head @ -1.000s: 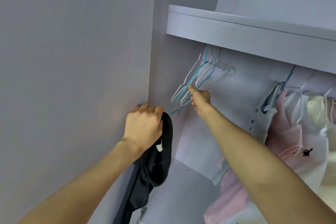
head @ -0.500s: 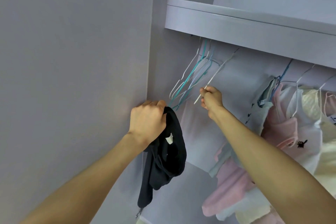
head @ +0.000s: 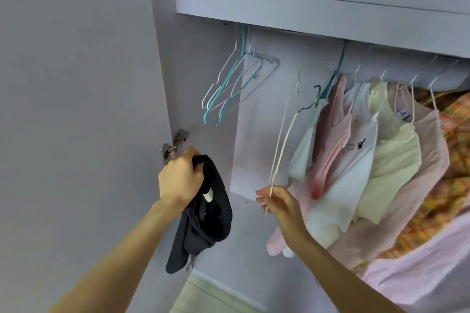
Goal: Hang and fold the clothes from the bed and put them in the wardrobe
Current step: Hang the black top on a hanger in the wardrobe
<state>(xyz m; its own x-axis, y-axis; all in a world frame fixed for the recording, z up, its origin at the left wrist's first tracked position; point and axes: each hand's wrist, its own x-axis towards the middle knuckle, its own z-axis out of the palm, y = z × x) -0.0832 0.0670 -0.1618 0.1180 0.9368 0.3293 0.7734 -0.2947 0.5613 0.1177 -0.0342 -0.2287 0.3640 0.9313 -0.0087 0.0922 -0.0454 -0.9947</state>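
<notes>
At lower centre of the frame the left hand (head: 179, 179) is closed in a fist grip around a bunched black garment (head: 203, 221), which dangles in front of the open wardrobe (head: 318, 7). To its right the right hand (head: 278, 204) pinches the bottom end of a white wire hanger (head: 282, 132), seemingly free of the rail. The hanging step is in hand; next the hanger must be threaded into the garment's neck, which calls for opening the bunched cloth.
</notes>
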